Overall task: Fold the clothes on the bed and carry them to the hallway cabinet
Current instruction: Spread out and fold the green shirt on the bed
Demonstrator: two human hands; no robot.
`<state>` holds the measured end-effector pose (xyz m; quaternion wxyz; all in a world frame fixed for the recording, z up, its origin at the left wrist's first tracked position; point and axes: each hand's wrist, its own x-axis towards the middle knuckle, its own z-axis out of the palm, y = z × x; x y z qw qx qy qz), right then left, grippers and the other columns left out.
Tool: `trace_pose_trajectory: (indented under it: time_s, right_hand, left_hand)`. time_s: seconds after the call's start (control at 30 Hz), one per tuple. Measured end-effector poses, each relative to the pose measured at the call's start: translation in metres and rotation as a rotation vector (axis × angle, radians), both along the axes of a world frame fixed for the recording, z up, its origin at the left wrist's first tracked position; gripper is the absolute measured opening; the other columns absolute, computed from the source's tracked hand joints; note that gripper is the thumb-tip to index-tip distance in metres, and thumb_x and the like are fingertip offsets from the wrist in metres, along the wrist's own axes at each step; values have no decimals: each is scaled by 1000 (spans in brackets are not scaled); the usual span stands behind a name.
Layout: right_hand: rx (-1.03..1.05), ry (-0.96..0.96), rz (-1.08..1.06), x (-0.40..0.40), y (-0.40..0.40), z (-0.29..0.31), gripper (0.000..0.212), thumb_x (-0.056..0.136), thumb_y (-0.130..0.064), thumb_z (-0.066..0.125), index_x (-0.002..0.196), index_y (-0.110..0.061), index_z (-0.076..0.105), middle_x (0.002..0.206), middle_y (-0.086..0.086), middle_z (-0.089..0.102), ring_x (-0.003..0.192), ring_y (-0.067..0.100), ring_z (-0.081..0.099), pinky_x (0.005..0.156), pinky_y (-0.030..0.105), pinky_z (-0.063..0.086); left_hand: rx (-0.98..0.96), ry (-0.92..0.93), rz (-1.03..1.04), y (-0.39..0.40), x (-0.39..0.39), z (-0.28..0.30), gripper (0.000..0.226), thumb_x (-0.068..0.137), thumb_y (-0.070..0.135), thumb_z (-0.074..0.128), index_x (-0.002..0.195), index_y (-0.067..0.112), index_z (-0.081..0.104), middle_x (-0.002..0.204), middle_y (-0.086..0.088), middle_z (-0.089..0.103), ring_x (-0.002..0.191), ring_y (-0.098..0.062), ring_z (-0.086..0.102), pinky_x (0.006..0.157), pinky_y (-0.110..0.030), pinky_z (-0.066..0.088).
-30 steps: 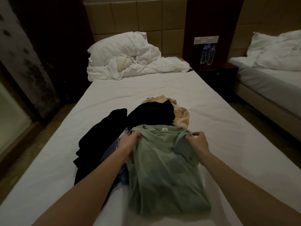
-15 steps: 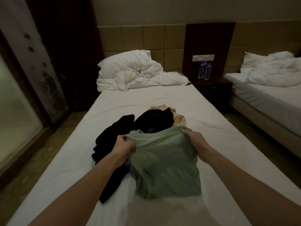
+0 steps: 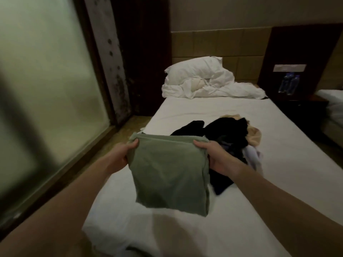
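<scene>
A folded green shirt (image 3: 169,175) hangs above the left side of the white bed (image 3: 278,164). My left hand (image 3: 123,153) grips its upper left corner, and my right hand (image 3: 216,156) grips its upper right corner. Behind and to the right of the shirt lies a loose heap of clothes: black garments (image 3: 225,134), a beige piece (image 3: 253,135) and a pale lilac one (image 3: 253,157). The shirt hides the near left part of that heap.
A white pillow and crumpled duvet (image 3: 202,80) lie at the head of the bed. A large frosted window (image 3: 42,93) fills the left wall, with a strip of floor (image 3: 118,138) beside the bed. A dark nightstand with water bottles (image 3: 289,84) and a second bed (image 3: 332,102) stand right.
Both hands have lifted the green shirt off the bed and carried it left, folded shorter than before. The view has swung left toward the window.
</scene>
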<state>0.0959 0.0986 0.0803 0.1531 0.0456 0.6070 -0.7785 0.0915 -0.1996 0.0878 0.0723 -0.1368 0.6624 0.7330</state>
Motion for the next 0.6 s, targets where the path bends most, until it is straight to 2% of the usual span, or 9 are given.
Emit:
trace_pose_trajectory:
  time_s: [0.07, 0.2, 0.33, 0.43, 0.5, 0.53, 0.6]
  right_hand:
    - [-1, -99, 41, -5, -30, -15, 25, 94, -17, 61, 115, -5, 68, 106, 13, 74, 96, 28, 72, 79, 36, 59]
    - [36, -259, 47, -20, -71, -53, 17, 91, -16, 58, 97, -7, 70, 79, 9, 76, 65, 21, 72, 55, 26, 55]
    - [138, -419, 4, -45, -78, -103, 20, 84, -13, 49, 90, -3, 66, 73, 13, 71, 68, 28, 65, 58, 28, 52]
    - [232, -452, -126, -67, -76, -134, 7, 78, -12, 48, 78, -10, 54, 70, 11, 56, 66, 27, 52, 61, 27, 42]
    - [356, -371, -201, -82, -73, -151, 5, 76, -16, 51, 81, -14, 50, 78, 9, 49, 70, 24, 46, 67, 28, 37]
    - [470, -295, -200, -90, -70, -160, 11, 80, -19, 54, 90, -15, 53, 87, 8, 52, 78, 25, 49, 70, 28, 37]
    - [775, -98, -186, -101, -61, -178, 29, 92, -22, 54, 119, -14, 54, 117, 9, 56, 105, 28, 52, 80, 32, 43]
  left_hand:
    - [-66, -21, 23, -37, 5, -8, 59, 89, 37, 67, 132, -1, 52, 125, -10, 62, 108, -23, 62, 101, -39, 46]
    - [-168, -52, 51, -78, -3, -35, 64, 88, 44, 66, 132, -2, 54, 122, -10, 63, 107, -24, 63, 100, -39, 48]
    - [-273, -154, 45, -83, -43, -85, 66, 84, 44, 74, 131, 2, 56, 123, -11, 61, 109, -27, 60, 98, -40, 49]
    - [-315, -214, 125, -69, -77, -131, 62, 80, 43, 76, 122, 2, 56, 119, -12, 59, 109, -31, 57, 97, -44, 49]
    - [-469, -190, 183, -57, -94, -157, 47, 84, 36, 73, 114, 7, 53, 116, -13, 58, 106, -32, 55, 94, -43, 48]
    - [-585, -185, 191, -52, -103, -168, 44, 85, 33, 72, 114, 8, 50, 119, -16, 57, 108, -34, 55, 96, -44, 48]
    - [-845, -153, 132, -42, -112, -184, 50, 87, 30, 68, 127, 10, 46, 132, -16, 52, 118, -35, 53, 102, -47, 45]
